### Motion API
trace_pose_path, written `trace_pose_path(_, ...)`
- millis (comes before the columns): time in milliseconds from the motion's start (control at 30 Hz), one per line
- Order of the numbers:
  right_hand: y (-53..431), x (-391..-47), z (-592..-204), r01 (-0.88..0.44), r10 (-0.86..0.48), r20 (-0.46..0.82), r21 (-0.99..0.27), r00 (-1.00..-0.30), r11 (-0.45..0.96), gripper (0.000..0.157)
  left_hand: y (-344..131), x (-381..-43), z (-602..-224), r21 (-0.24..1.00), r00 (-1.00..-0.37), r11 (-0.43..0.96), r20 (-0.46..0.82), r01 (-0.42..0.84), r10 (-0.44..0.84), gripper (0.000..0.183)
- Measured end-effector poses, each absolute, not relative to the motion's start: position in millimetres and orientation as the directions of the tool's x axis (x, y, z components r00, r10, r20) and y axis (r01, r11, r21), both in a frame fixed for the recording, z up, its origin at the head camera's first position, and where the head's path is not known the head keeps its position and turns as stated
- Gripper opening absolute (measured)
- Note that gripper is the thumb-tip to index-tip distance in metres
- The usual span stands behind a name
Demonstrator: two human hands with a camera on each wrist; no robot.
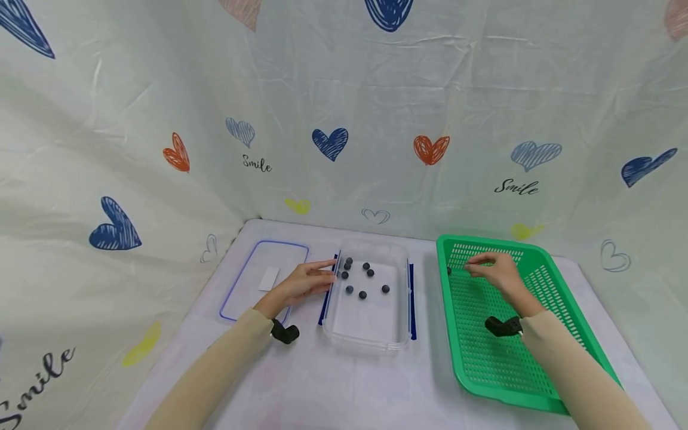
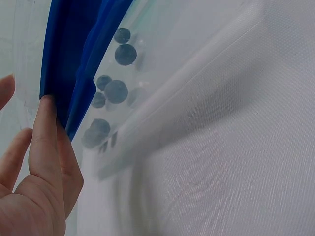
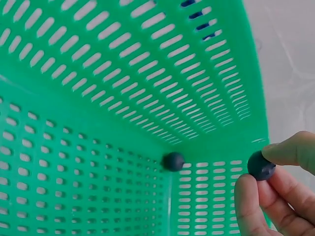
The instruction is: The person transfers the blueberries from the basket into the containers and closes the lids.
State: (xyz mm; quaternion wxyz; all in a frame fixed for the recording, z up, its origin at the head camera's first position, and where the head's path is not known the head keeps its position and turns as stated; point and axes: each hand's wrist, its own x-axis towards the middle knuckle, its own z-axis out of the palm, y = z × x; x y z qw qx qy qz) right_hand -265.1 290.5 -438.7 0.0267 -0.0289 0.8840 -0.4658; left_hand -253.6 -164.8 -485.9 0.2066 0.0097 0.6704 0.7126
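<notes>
Pinched between the thumb and fingers of my right hand point(image 1: 498, 276) is a dark blueberry point(image 3: 260, 166), held over the far left part of the green basket point(image 1: 447, 310). Another blueberry point(image 3: 173, 161) lies low in that basket's corner. My left hand point(image 1: 305, 283) touches the blue side flap point(image 2: 69, 49) of a clear plastic container point(image 1: 368, 345), its fingers fairly straight. Several blueberries point(image 1: 362, 295) are spread over the container's floor, mostly toward its far half. Through the clear wall, some of them point(image 2: 116, 92) show in the left wrist view.
A clear lid with a blue rim point(image 1: 282, 242) lies left of the container, partly behind my left forearm, with a white rectangle point(image 1: 269, 278) on it. A second blue flap point(image 1: 412, 301) hangs out on the container's right. A heart-printed curtain point(image 1: 376, 107) rises behind the table.
</notes>
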Motion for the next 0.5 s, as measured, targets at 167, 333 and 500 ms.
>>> trace_pose_path(167, 290.1, -259.0, -431.8, -0.031, -0.075, -0.014, -0.830, -0.997, 0.557, 0.036, -163.8, -253.3, -484.2, 0.959, -0.917, -0.002, -0.270, -0.283, 0.295, 0.056)
trace_pose_path(333, 288.8, -252.6, -423.9, -0.032, -0.087, -0.018, -0.841, -0.996, 0.540, 0.039, -163.2, -253.2, -483.4, 0.959, -0.917, 0.002, -0.273, -0.285, 0.290, 0.056)
trace_pose_path(500, 284.4, -245.5, -413.7, -0.038, -0.107, -0.020, -0.860, -0.994, 0.509, 0.039, -163.5, -252.9, -484.1, 0.958, -0.914, 0.010, -0.276, -0.286, 0.297, 0.057)
